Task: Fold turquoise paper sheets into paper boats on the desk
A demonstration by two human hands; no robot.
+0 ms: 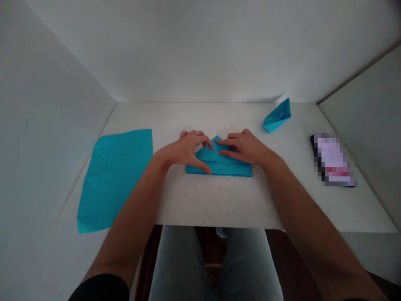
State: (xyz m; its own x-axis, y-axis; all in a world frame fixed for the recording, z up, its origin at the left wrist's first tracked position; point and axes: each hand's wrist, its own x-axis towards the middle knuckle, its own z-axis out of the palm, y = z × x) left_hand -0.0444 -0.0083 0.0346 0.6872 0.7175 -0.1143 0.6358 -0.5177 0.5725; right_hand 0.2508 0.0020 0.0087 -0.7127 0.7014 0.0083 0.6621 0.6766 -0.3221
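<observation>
A blue sheet of folded paper point(232, 169) lies flat in front of me, its top coming to a point and a straight strip along its lower edge. My left hand point(189, 149) arches over its left half, fingers spread, with the thumb touching the lower strip and a fingertip near the middle. On the right half rests my right hand point(244, 146), its fingers stretched out and pressing the paper close to the centre line and the peak. Neither hand grips the paper.
A larger creased blue sheet point(115, 171) lies at the left, partly behind my left forearm. At the back right stands a folded blue paper boat point(278, 117). A phone point(333, 161) with a blurred screen lies at the right. White walls enclose the white table point(216, 205).
</observation>
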